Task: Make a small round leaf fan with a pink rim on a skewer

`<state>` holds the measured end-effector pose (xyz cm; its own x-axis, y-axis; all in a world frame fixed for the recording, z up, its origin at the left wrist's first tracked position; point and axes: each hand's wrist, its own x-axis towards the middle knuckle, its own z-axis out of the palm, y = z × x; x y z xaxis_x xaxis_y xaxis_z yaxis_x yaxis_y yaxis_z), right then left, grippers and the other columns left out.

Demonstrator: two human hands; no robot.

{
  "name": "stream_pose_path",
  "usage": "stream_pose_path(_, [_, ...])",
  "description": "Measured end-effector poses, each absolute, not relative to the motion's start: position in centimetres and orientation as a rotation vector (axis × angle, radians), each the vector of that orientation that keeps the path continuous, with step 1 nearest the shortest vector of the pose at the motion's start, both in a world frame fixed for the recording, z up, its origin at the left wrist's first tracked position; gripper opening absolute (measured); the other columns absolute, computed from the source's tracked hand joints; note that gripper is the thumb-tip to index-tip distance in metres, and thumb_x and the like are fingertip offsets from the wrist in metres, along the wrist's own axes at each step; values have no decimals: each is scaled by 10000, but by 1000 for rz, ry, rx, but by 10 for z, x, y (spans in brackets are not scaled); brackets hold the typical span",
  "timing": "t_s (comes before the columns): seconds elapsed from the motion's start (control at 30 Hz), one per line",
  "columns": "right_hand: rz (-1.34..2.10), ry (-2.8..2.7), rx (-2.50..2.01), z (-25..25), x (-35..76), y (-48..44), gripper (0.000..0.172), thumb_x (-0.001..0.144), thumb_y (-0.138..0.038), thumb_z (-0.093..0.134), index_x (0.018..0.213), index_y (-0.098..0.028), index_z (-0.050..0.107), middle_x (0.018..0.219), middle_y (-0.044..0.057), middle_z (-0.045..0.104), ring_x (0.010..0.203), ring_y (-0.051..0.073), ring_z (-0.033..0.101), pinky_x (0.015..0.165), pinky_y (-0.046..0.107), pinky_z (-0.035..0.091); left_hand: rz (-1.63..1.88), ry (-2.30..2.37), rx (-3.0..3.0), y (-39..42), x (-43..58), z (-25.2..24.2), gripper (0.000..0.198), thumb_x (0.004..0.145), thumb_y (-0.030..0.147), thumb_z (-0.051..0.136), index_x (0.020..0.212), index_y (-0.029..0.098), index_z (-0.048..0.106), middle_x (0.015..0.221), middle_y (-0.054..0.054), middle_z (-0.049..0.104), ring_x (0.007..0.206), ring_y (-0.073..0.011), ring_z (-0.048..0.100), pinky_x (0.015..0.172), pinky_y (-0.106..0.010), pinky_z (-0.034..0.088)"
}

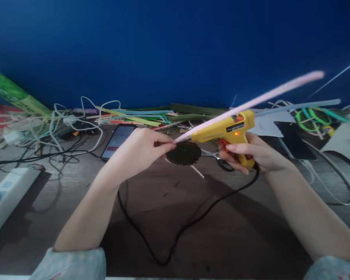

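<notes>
A long fuzzy pink pipe cleaner (275, 92) slants up to the right, its lower end pinched between the thumb and fingers of my left hand (142, 149). My right hand (246, 151) grips a yellow hot glue gun (221, 129) with a finger at its red trigger and an orange light lit on its side. The gun's nozzle points left, close to the pinched end; whether it touches cannot be seen. Just below the nozzle is a dark green round piece with a rough edge (184, 154). A thin pale stick (197, 171) sticks out beneath it.
The gun's black cord (175, 243) loops across the table. Scissors (224, 165) lie behind my right hand. A phone (118, 139) and a white power strip (11, 194) are at left, another phone (296, 142) at right. Tangled cables and coloured stems (140, 118) line the blue wall.
</notes>
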<state>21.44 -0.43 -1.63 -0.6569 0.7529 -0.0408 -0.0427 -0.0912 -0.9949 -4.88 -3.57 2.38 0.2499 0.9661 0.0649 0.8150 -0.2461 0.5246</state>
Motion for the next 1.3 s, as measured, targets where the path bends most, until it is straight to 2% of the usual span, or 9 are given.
stream_pose_path(0.73, [1811,-1630,-779,-17,217,-1,86,836,-224,513,856,-144,539,573,-38,496,318,39,438,317,167,286,535,1646,2087,-33,-48,24,260,775,419,538,769,245,732,651,31,698,549,-134,578,507,-229,381])
stream_pose_path(0.97, [1821,-1623,-785,-17,219,1,87,831,-232,517,841,-147,537,558,-43,478,308,37,430,304,166,271,515,1655,2065,-32,-50,24,304,770,447,526,808,228,733,655,14,701,544,-136,577,494,-231,378])
stream_pose_path(1.3, [1843,-1593,-820,-18,220,4,87,823,-230,523,846,-148,539,554,-46,473,298,38,424,305,173,252,518,1668,2025,-30,-54,22,311,760,470,537,770,227,731,610,15,689,505,-132,567,471,-230,375])
